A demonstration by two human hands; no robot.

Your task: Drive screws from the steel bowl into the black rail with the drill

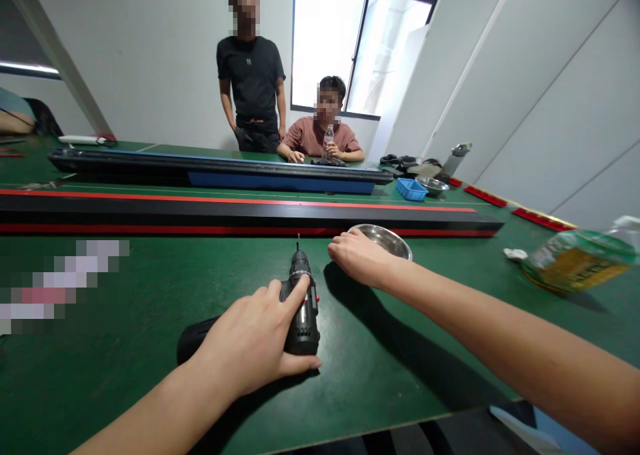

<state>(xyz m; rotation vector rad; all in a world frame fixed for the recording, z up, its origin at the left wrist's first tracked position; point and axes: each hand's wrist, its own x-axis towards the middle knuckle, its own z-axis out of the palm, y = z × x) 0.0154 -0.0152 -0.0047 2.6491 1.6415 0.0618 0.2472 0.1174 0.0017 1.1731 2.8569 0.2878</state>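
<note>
A black cordless drill (303, 318) lies on its side on the green table, its bit pointing away from me. My left hand (250, 335) grips it from above, with the index finger along the body and the thumb behind its rear end; the handle and battery stick out to the left. Farther forward, my right hand (357, 258) is raised over the table at the left side of a shiny metal bowl (400, 247). Its fingers are curled closed, and whatever they hold is hidden. The hand covers part of the bowl's rim.
A long black bar with red stripes (240, 215) crosses the table beyond the bowl. Behind it lies another long dark piece (225, 165). A blue bin (411, 189) and second bowl (433, 187) stand back right, a plastic jar (580, 261) right. Two people (253, 75) are across the table.
</note>
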